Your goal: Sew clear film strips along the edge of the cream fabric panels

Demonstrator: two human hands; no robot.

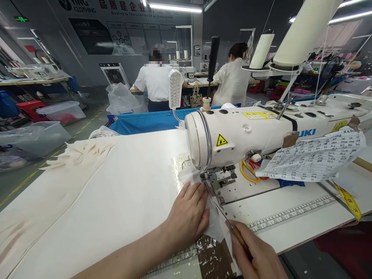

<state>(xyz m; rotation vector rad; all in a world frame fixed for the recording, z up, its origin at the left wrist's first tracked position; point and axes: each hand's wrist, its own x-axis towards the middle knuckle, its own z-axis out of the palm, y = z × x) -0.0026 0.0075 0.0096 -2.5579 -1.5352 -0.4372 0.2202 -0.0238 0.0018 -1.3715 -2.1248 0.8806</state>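
A thin white fabric strip runs lengthwise from the presser foot toward the person. The left hand lies flat, open, just left of it. The right hand, nearer the strip's tail, grips an awl pointing toward the foot.

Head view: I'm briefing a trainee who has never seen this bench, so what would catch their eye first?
The white sewing machine dominates the right centre, a printed sheet taped across its arm. At its needle, the left hand lies flat on white fabric, while the right hand holds a thin wooden-handled tool angled toward the presser foot. Behind, two people in white sit with their backs turned.
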